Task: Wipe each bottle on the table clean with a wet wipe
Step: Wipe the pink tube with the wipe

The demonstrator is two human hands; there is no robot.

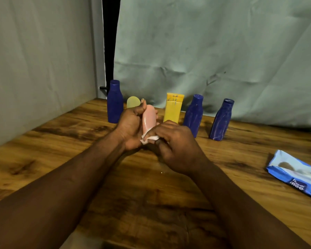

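Pink bottle [149, 116]: position and grip? (desk)

Held upright above the table [70, 141], in front of the back row. My left hand [131, 123] is wrapped round its body, thumb up its side. My right hand [176, 146] pinches a white wet wipe [148, 139] against its lower end. (operator)

Any legible writing? (desk)

A dark patch on the blue wipes pack [294, 174], lying to my right, reads roughly "mee mee". Marks on the yellow tube [173, 109] are illegible. Three blue bottles [194, 114] stand alongside it. (operator)
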